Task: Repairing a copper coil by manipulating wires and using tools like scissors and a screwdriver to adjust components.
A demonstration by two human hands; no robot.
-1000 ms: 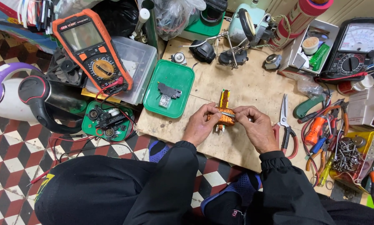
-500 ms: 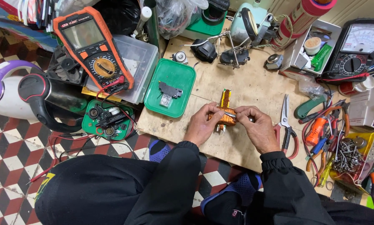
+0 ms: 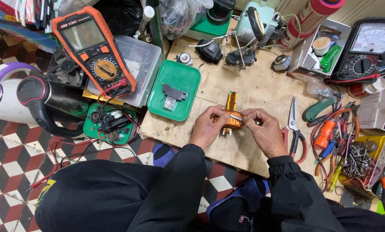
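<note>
While both hands meet over a low wooden board [image 3: 252, 90], a person seated above a checkered floor [image 3: 12, 159] works on a copper coil [image 3: 232, 117] held just above the board's middle. The left hand [image 3: 207, 128] pinches the coil's left side, fingers closed on it, seemingly to keep it from turning. The right hand [image 3: 264, 131] is closed on a thin silver tool [image 3: 235, 117] laid across the coil; whether it is a rod or a blade cannot be told. The hands sit close together, almost touching, which keeps the small part steady. Just left of the hands lies a green tray [image 3: 175, 79] holding a small dark part, near enough to reach. Right of the right hand lie scissors [image 3: 293, 124], then a heap of pliers and cutters [image 3: 330, 129], and beyond them a yellow bin of screws [image 3: 359, 160], all on the working side. An orange multimeter [image 3: 93, 49] leans on a clear box [image 3: 143, 56] at upper left, its red lead running down to a green circuit board [image 3: 108, 124] on the floor. An analogue meter [image 3: 366, 49] sits at upper right. A purple and white vacuum [image 3: 7, 92] lies at far left.
</note>
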